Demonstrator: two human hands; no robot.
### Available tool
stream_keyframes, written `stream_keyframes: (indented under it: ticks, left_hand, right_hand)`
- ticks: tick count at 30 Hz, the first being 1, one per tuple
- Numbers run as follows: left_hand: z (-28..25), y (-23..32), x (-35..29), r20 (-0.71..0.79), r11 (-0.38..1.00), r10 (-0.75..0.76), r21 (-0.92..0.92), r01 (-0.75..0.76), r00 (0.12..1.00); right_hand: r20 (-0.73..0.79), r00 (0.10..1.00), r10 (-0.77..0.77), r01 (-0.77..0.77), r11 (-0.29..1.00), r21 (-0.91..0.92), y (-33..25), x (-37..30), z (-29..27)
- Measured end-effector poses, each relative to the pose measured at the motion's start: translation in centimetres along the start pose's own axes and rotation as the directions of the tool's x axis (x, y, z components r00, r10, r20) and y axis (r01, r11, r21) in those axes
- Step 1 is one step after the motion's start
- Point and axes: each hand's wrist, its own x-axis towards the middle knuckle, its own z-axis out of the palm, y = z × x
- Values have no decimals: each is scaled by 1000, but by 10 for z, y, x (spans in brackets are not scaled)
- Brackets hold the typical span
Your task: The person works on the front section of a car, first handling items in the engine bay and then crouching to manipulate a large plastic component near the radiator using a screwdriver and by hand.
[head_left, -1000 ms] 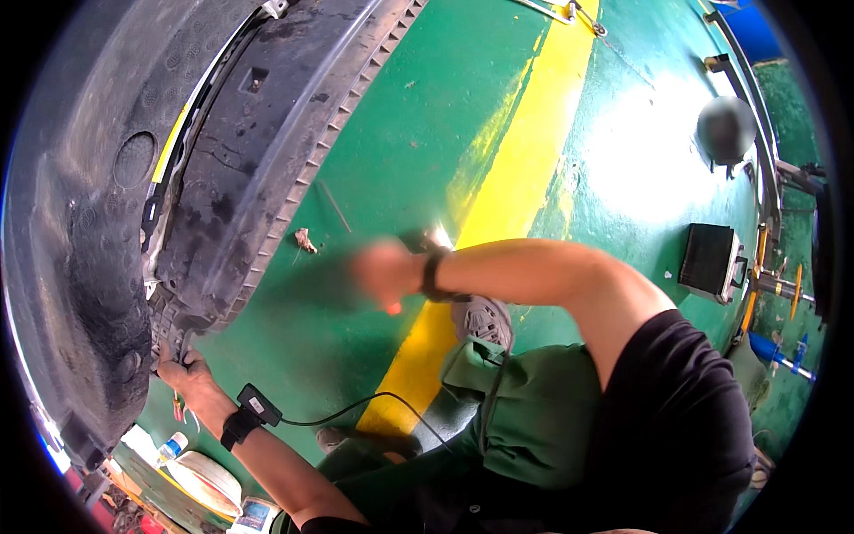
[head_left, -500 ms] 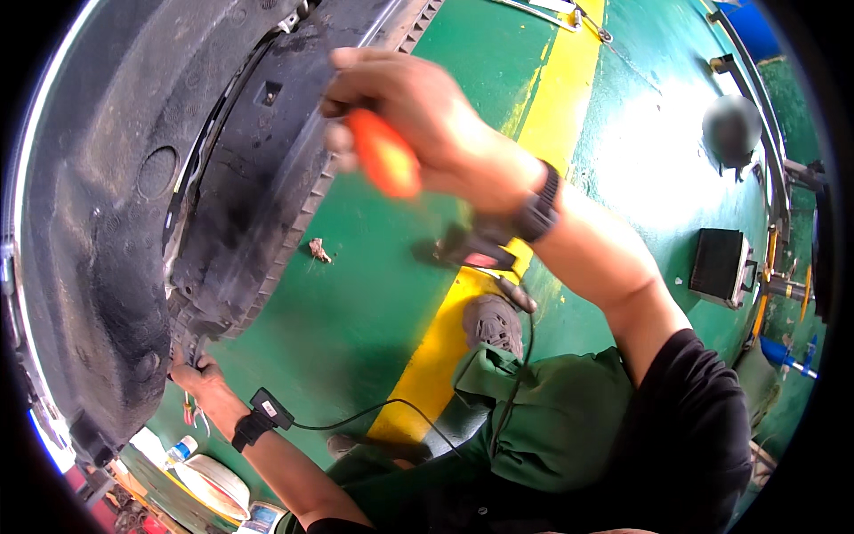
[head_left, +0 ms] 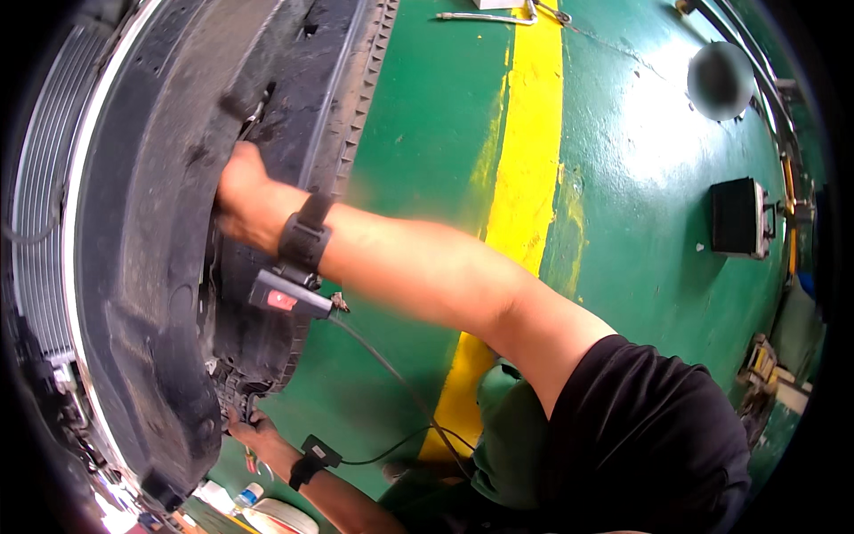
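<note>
A glossy green floor (head_left: 427, 125) with a broad yellow stripe (head_left: 529, 151) runs beneath the work, in what looks like a vehicle workshop. At the left, a large curved black bumper (head_left: 147, 258) stands alongside a black lower panel (head_left: 307, 116) with a toothed edge, a narrow gap between them. The right hand (head_left: 247, 200) is at that gap, well up the bumper, its fingers mostly out of sight behind the edge; whether its grip is apart or clamped cannot be told. The left hand (head_left: 255, 432) is at the lower end, where the two parts come together, perhaps to steady that corner; thumb and fingers are at the edge, but what they close on is too small to tell. Such a wide spread of the hands would suit so long a part.

Each wrist carries a black strap with a small module, the right module (head_left: 289, 295) trailing a cable (head_left: 382, 360), probably slack to leave the arm free. Beyond the bumper is a finned metal core (head_left: 40, 205). A bottle (head_left: 249, 495) and a whitish tub (head_left: 280, 516) stand near the left forearm. Farther right is a dark box (head_left: 737, 216), apparently set aside from the work.
</note>
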Motion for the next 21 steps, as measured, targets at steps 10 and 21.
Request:
stream_keyframes:
  ticks: [10,21]
  left_hand:
    - [6,3,-5,-56,995,9,-99,-15,998]
    - [12,-1,-4,-68,992,60,-104,-67,996]
  right_hand:
    - [16,996,83,-85,979,183,4,6,1]
    - [-211,976,48,-4,980,201,16,21,3]
